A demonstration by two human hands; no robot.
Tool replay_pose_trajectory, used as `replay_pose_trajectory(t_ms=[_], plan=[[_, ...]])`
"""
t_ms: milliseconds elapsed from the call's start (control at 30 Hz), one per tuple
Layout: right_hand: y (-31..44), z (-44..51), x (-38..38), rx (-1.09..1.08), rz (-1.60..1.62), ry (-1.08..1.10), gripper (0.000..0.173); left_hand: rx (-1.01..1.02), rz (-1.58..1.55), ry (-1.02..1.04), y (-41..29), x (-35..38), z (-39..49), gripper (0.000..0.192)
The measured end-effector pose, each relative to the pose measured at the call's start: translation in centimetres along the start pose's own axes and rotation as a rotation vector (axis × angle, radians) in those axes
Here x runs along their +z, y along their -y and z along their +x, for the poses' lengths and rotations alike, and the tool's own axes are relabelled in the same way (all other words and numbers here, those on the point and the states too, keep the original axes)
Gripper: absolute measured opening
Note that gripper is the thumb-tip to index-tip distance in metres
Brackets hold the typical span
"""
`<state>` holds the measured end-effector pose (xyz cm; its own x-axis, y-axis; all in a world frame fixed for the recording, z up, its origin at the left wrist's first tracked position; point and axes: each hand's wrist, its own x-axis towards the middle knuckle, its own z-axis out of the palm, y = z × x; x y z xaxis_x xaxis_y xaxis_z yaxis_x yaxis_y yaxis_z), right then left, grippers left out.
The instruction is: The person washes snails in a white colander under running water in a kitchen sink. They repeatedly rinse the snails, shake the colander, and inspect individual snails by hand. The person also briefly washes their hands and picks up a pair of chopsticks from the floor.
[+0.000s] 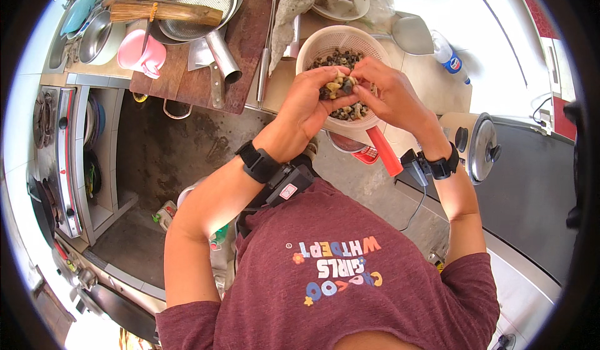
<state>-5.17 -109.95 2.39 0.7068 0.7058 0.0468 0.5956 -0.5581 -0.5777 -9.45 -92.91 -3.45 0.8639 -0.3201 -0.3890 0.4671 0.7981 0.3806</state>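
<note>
A pale plastic colander with a red handle stands at the counter's front edge, with many small dark and yellowish pieces, perhaps snails or shellfish, in it. Above it my left hand is cupped around several of these pieces. The fingertips of my right hand meet at the right side of this handful, touching it; whether they pinch a piece of their own is hidden. Black straps with small devices sit on both wrists.
Left of the colander are a long-handled strainer, a grey cloth and a wooden board bearing a cleaver, a steel pan and a pink mug. Rightward lie a metal spatula, a plastic bottle and a lidded cooker.
</note>
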Motion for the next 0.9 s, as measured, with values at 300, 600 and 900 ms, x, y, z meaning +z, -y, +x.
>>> replay_pose_trajectory(t_ms=[300,600,900], plan=[[-0.5,0.1,0.3,0.032,0.155,-0.075,0.010,0.020,0.025,0.015,-0.8,0.9,-1.0,0.024],[0.4,0.7,-0.1,-0.010,-0.056,-0.206,0.009,0.007,0.228,0.054,-1.9,0.7,-1.4,0.024],[1.3,1.3,0.0,-0.098,-0.122,-0.199,0.016,0.076,0.242,0.044,-2.3,0.5,-1.3,0.024]])
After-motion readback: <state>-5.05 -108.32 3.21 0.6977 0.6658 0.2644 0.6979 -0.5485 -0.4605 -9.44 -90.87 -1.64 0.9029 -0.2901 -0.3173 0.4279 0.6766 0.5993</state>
